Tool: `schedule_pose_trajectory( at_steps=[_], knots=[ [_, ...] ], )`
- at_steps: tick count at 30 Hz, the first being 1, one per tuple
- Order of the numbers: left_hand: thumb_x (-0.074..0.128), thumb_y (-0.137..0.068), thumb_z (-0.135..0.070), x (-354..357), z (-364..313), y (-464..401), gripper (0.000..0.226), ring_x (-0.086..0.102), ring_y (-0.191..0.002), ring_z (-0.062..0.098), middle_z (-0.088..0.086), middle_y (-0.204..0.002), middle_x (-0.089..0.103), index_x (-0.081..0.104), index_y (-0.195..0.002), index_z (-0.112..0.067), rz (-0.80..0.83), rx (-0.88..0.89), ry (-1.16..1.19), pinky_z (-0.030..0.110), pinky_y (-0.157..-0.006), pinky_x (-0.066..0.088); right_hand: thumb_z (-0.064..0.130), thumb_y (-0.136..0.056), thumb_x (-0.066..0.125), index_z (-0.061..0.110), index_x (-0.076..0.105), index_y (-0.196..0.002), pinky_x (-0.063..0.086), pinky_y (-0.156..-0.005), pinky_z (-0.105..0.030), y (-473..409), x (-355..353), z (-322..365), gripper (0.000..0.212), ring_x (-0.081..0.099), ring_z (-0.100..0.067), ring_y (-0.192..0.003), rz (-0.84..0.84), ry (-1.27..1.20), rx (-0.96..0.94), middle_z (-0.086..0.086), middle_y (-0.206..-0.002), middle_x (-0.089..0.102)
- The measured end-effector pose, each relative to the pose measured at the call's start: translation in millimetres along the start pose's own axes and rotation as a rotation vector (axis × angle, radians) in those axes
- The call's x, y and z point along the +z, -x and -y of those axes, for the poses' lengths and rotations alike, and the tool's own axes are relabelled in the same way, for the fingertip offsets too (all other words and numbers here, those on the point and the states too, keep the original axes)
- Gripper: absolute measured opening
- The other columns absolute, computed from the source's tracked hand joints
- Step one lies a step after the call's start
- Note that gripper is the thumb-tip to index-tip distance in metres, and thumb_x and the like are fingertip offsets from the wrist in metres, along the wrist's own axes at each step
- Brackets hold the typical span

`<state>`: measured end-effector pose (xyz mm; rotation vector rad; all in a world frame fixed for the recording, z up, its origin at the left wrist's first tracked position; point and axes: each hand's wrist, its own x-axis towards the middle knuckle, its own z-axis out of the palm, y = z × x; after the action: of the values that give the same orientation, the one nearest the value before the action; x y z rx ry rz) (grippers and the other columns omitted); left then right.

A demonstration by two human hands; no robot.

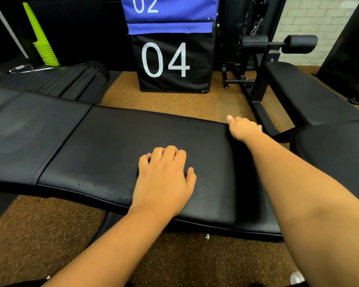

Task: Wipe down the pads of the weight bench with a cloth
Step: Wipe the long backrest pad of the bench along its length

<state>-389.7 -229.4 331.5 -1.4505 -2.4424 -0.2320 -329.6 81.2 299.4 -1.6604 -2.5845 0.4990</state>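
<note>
The black weight bench runs across the view, with its seat pad (116, 146) in the middle and its back pad (29, 131) to the left. My left hand (164, 179) lies palm down on the seat pad near the front edge, fingers bent and close together. What is under the palm is hidden. My right hand (241, 127) is at the pad's far right corner, thumb pointing up and fingers curled over the end of the pad. No cloth shows in either hand. Small droplets speckle the pad around my left hand.
A black padded block marked 04 (174, 63) stands behind the bench, with a blue block marked 02 (170, 9) on top of it. A second bench (311, 96) with roller pads (298, 44) stands at the right. Brown speckled floor (174, 100) lies between them.
</note>
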Motion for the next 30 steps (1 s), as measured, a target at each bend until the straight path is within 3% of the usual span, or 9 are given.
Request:
schedule_pose_trajectory(
  at_steps=[5, 10, 12, 14, 17, 20, 23, 26, 30],
  knots=[
    [0.031, -0.09, -0.051, -0.2, -1.2, 1.2, 0.04, 0.052, -0.102, 0.021, -0.007, -0.109, 0.057, 0.057, -0.106, -0.025, -0.001, 0.001, -0.01, 0.041, -0.087, 0.039, 0.044, -0.101, 0.022, 0.014, 0.048, -0.132, 0.03, -0.104, -0.05, 44.2, 14.4, 55.8, 0.05, 0.042, -0.038, -0.126, -0.109, -0.012, -0.316, -0.015, -0.14, 0.048],
    [0.03, -0.091, -0.051, -2.2, -2.9, 2.3, 0.043, 0.055, -0.101, 0.022, -0.006, -0.109, 0.06, 0.06, -0.106, -0.024, -0.007, 0.007, -0.002, 0.042, -0.085, 0.042, 0.037, -0.105, 0.023, 0.014, 0.025, -0.149, 0.016, -0.113, -0.049, 92.6, 16.8, 37.2, 0.05, 0.018, -0.03, -0.142, -0.044, -0.069, -0.528, -0.006, -0.157, 0.022],
    [0.028, -0.092, -0.051, -2.7, -3.5, 3.6, 0.045, 0.055, -0.102, 0.022, -0.007, -0.109, 0.06, 0.06, -0.106, -0.024, -0.01, 0.009, -0.003, 0.041, -0.086, 0.041, 0.035, -0.104, 0.024, 0.011, 0.031, -0.145, 0.024, -0.108, -0.048, 91.1, 14.9, 4.0, 0.048, 0.028, -0.032, -0.136, -0.095, -0.071, -0.497, -0.009, -0.151, 0.031],
    [0.028, -0.093, -0.052, -3.1, -3.1, 3.7, 0.044, 0.055, -0.102, 0.021, -0.007, -0.109, 0.06, 0.06, -0.107, -0.024, -0.008, 0.01, -0.005, 0.041, -0.086, 0.041, 0.034, -0.103, 0.026, 0.007, 0.038, -0.137, 0.033, -0.101, -0.05, 81.4, 11.5, -35.9, 0.045, 0.039, -0.036, -0.124, -0.15, -0.092, -0.337, -0.014, -0.138, 0.042],
    [0.033, -0.094, -0.051, -2.9, -2.6, 3.0, 0.04, 0.054, -0.105, 0.021, -0.007, -0.111, 0.059, 0.059, -0.109, -0.025, 0.006, 0.008, -0.008, 0.041, -0.088, 0.039, 0.032, -0.103, 0.025, 0.003, 0.034, -0.142, 0.03, -0.106, -0.05, 74.7, 2.8, -82.6, 0.049, 0.039, -0.04, -0.126, -0.146, -0.094, -0.104, -0.019, -0.14, 0.042],
    [0.037, -0.094, -0.05, -2.7, -2.8, 3.3, 0.038, 0.053, -0.106, 0.022, -0.007, -0.112, 0.059, 0.058, -0.111, -0.024, 0.008, 0.002, -0.005, 0.041, -0.089, 0.039, 0.031, -0.103, 0.025, -0.001, 0.036, -0.139, 0.027, -0.106, -0.047, 76.4, 2.7, -86.2, 0.049, 0.038, -0.04, -0.125, -0.125, -0.048, -0.035, -0.022, -0.138, 0.042],
    [0.038, -0.094, -0.05, -2.5, -3.0, 3.4, 0.039, 0.053, -0.107, 0.023, -0.006, -0.113, 0.059, 0.058, -0.114, -0.024, 0.005, -0.001, -0.01, 0.042, -0.09, 0.039, 0.034, -0.101, 0.029, 0.003, 0.042, -0.129, 0.035, -0.098, -0.049, 93.9, 8.8, -52.0, 0.045, 0.04, -0.04, -0.119, -0.145, 0.01, -0.118, -0.02, -0.131, 0.045],
    [0.037, -0.094, -0.05, -2.8, -3.8, 3.0, 0.04, 0.053, -0.107, 0.023, -0.005, -0.114, 0.059, 0.058, -0.115, -0.023, 0.01, -0.006, -0.007, 0.042, -0.09, 0.039, 0.037, -0.101, 0.029, 0.007, 0.037, -0.136, 0.035, -0.099, -0.049, 137.9, 20.4, -5.4, 0.046, 0.039, -0.036, -0.12, -0.144, 0.006, -0.334, -0.012, -0.139, 0.039],
    [0.036, -0.095, -0.049, -3.4, -3.3, 5.8, 0.041, 0.054, -0.107, 0.022, -0.005, -0.114, 0.06, 0.06, -0.114, -0.022, -0.005, -0.003, 0.003, 0.042, -0.09, 0.04, 0.039, -0.104, 0.022, 0.018, 0.013, -0.154, 0.008, -0.118, -0.044, 190.9, 24.3, 2.2, 0.055, 0.004, -0.027, -0.148, -0.02, -0.109, -0.478, 0.0, -0.161, 0.011]
  ],
)
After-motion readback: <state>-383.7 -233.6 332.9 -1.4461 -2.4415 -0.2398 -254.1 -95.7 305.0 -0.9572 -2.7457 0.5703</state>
